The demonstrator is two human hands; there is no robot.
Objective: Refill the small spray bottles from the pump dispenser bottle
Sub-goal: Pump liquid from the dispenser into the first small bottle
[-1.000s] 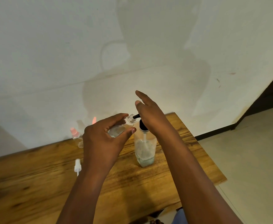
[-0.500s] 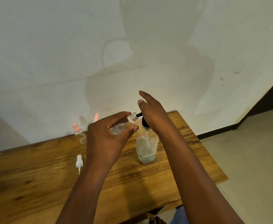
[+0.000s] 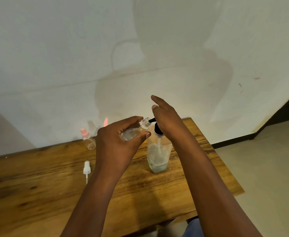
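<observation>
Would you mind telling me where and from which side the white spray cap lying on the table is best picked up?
Pinch the white spray cap across its wider head, coming from above. It lies flat on the wooden table with its thin dip tube trailing toward the near edge; the tube looks too slender to grip securely.

Single view, worn on the person's head, looking forward and down along both forearms. It sits close over the wooden table [image 3: 200, 168], whose near edge falls at the bottom of the frame. A white wall [image 3: 71, 48] fills the upper half; floor [image 3: 268, 159] shows at right. Wide-angle bending is apparent at the margins, which appear slightly blurred.
</observation>
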